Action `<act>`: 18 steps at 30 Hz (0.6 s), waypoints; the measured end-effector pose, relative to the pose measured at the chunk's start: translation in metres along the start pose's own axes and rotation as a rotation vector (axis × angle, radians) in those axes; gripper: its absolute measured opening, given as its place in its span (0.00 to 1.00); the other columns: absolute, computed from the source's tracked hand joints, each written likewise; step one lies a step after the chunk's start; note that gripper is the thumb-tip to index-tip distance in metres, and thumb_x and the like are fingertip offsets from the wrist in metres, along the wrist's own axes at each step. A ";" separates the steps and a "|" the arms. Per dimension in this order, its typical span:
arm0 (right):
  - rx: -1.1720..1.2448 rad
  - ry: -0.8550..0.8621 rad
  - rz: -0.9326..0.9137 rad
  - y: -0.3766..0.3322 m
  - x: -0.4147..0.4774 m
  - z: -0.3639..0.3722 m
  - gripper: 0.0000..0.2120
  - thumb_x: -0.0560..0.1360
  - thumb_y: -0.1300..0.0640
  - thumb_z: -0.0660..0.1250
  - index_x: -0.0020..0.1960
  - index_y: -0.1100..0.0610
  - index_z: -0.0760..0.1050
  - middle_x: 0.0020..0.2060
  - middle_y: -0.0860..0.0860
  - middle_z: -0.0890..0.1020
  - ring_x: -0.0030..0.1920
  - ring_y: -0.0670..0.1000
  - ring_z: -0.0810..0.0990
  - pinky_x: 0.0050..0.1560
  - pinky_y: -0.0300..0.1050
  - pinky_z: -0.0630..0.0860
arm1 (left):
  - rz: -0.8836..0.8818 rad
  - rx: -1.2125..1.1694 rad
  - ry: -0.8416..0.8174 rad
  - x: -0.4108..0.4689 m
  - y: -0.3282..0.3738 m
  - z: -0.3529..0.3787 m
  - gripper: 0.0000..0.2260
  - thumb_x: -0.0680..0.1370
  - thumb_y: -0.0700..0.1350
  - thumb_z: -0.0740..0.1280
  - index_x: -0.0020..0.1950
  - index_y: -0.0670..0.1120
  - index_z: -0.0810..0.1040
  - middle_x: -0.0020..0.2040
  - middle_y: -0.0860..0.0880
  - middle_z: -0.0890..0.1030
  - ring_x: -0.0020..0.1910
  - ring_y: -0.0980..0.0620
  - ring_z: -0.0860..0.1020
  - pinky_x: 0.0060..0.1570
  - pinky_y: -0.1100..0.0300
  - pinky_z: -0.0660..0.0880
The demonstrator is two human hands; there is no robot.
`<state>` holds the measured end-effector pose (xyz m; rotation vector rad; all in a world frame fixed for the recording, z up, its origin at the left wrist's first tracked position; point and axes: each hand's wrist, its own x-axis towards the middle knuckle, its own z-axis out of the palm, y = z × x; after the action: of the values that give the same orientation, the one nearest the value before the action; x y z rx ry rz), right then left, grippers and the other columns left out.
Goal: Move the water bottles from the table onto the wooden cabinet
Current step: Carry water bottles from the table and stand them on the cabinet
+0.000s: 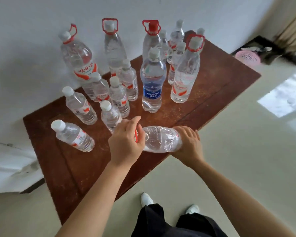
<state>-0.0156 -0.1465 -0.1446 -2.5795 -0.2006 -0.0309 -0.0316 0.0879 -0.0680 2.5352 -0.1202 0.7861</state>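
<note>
A large clear water bottle [162, 139] lies sideways over the near edge of the brown wooden table [72, 168]. My left hand [126, 142] grips its neck end, where a bit of red handle shows. My right hand [188, 144] holds its base end. Several small bottles stand on the left part of the table, one nearest at the front [73, 135]. A blue-labelled Aquafina bottle [152, 82] stands in the middle. Several tall bottles with red carry handles stand along the back by the wall, one at the right [184, 71].
A white wall runs behind the table. Pale floor lies to the right and front, with my feet in white shoes [146, 199] close to the table's edge. A pink round object [248, 57] lies on a dark surface at the far right. No wooden cabinet is in view.
</note>
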 end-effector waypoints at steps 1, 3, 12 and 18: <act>-0.012 0.024 0.014 0.012 -0.014 -0.009 0.38 0.61 0.42 0.79 0.68 0.46 0.72 0.63 0.47 0.78 0.65 0.56 0.75 0.71 0.62 0.67 | 0.018 -0.040 -0.036 -0.004 0.010 0.007 0.12 0.80 0.45 0.64 0.61 0.43 0.81 0.44 0.47 0.80 0.40 0.49 0.79 0.34 0.56 0.78; -0.041 0.070 0.046 0.033 -0.042 -0.030 0.36 0.60 0.43 0.77 0.66 0.45 0.71 0.59 0.47 0.80 0.60 0.56 0.78 0.66 0.59 0.71 | 0.048 -0.100 -0.140 -0.008 0.034 0.020 0.14 0.80 0.49 0.65 0.62 0.43 0.80 0.44 0.48 0.79 0.40 0.49 0.79 0.33 0.54 0.78; -0.322 0.490 0.423 0.129 -0.238 -0.158 0.34 0.58 0.45 0.78 0.63 0.47 0.77 0.57 0.47 0.81 0.58 0.57 0.79 0.68 0.63 0.70 | 0.573 -0.161 -0.552 -0.036 0.254 0.051 0.28 0.74 0.71 0.62 0.55 0.49 0.82 0.45 0.50 0.79 0.43 0.46 0.81 0.37 0.54 0.77; -0.477 0.788 0.608 0.176 -0.439 -0.234 0.30 0.59 0.47 0.79 0.60 0.50 0.79 0.55 0.49 0.81 0.57 0.58 0.77 0.68 0.61 0.64 | 0.984 -0.172 -0.726 -0.139 0.427 0.025 0.41 0.59 0.81 0.65 0.57 0.52 0.81 0.48 0.51 0.80 0.44 0.47 0.81 0.39 0.52 0.80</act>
<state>-0.4190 -0.4780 -0.0651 -2.7327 0.9718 -0.9353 -0.2273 -0.3076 0.0159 2.3730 -1.6574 0.0765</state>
